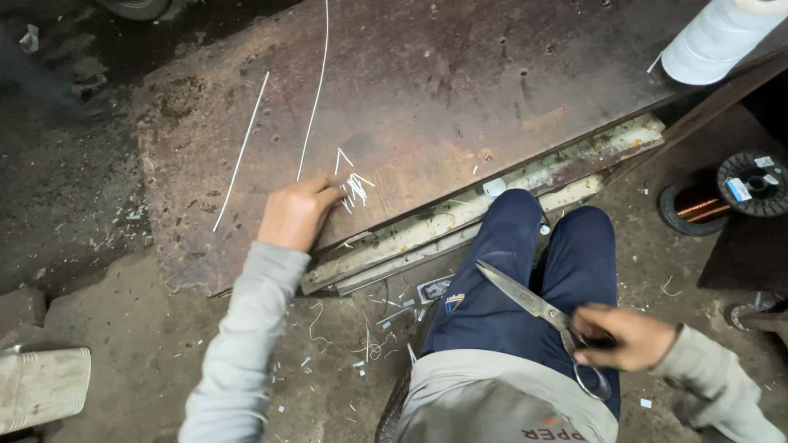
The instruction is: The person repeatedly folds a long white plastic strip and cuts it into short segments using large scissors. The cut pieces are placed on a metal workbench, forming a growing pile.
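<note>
- Two hands are ours here, seen from above as we sit beside a low, worn metal sheet point(460, 90).
- Our left hand point(295, 213) rests on the near part of that sheet, fingers curled loosely; its fingertips touch a small heap of short white cut pieces point(355, 184). It grips nothing that we can make out.
- Our right hand point(625, 336) is closed through the handles of a pair of large metal scissors point(533, 303). We hold them over our lap, and the blades point up and to the left across our dark blue trousers point(509, 279), well apart from the heap.
- Two long thin white strips point(316, 90) lie on the sheet beyond our left hand, one just left of the other, both running away from us.
- More white snippets point(369, 336) are scattered on the dirty floor between the sheet's edge and our knees.
- At the far right corner of the sheet stands a big white spool point(710, 37).
- On the floor to our right lies a reel of copper wire point(698, 205), with a black reel point(751, 184) just beside it.
</note>
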